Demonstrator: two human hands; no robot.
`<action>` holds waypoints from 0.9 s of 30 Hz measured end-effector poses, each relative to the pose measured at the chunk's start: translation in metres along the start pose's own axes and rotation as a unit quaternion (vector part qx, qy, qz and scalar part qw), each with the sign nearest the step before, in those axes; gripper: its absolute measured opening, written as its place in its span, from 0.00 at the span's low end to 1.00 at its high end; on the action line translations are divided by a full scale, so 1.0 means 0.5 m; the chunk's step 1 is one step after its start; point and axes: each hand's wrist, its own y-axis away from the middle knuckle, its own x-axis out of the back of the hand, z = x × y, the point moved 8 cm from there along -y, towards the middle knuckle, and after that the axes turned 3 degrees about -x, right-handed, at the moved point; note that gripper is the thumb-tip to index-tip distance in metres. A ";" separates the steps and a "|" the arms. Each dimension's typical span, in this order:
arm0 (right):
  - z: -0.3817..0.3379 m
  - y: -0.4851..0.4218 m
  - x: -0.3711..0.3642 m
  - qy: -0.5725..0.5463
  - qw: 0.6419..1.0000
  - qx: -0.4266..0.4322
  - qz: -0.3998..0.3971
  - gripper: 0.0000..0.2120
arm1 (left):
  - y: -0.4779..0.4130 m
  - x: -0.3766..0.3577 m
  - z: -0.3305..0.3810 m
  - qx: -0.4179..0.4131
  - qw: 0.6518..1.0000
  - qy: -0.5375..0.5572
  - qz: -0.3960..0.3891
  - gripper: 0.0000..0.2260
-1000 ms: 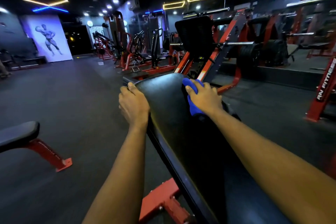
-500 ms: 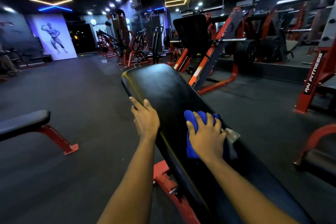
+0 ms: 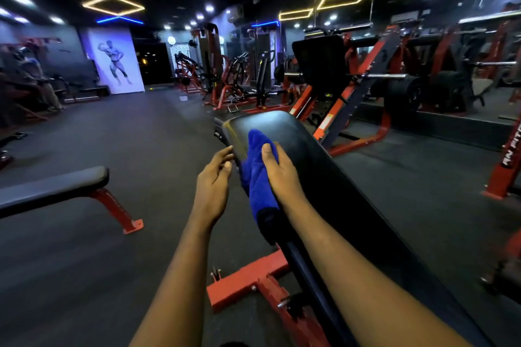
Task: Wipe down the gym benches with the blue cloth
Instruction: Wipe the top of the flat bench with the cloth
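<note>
Now wiping the bench's left edge.
Right hand [image 3: 277,175] grips the blue cloth [image 3: 255,166] against the left rim of the bench [image 3: 310,166], whose long axis runs straight ahead; left hand [image 3: 212,189] hovers loose-fingered just off that rim, holding nothing.

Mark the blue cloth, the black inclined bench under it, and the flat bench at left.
Blue cloth [image 3: 255,177], head view: middle of its fold.
Black inclined padded bench [image 3: 310,160], head view: bare pad surface.
Flat black bench [image 3: 56,187], head view: pad top.

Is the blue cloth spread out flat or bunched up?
Bunched: the blue cloth is a narrow crumpled strip held by the right hand.
</note>
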 end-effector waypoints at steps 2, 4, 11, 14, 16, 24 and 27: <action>0.013 -0.021 -0.077 -0.042 0.997 -0.036 -0.054 0.07 | -0.013 0.022 -0.043 0.026 0.997 0.018 -0.064 0.17; 0.037 -0.045 -0.153 -0.065 0.992 -0.080 -0.067 0.07 | -0.033 0.060 -0.096 0.060 0.993 0.013 -0.099 0.15; 0.052 -0.088 -0.291 -0.094 0.980 -0.155 -0.086 0.13 | -0.098 0.186 -0.132 0.084 0.985 -0.093 -0.122 0.09; -0.009 -0.125 -0.281 -0.072 0.981 -0.166 -0.067 0.15 | -0.163 0.230 -0.070 0.084 0.980 -0.134 -0.116 0.10; -0.053 -0.172 -0.271 -0.042 0.980 -0.184 -0.067 0.15 | -0.225 0.264 -0.012 0.093 0.978 -0.147 -0.119 0.12; -0.251 -0.350 -0.249 0.020 0.972 -0.207 -0.111 0.07 | -0.452 0.345 0.136 0.157 0.961 -0.149 -0.170 0.07; -0.310 -0.373 -0.260 0.038 0.970 -0.136 -0.197 0.20 | -0.497 0.350 0.165 0.156 0.955 -0.147 -0.206 0.04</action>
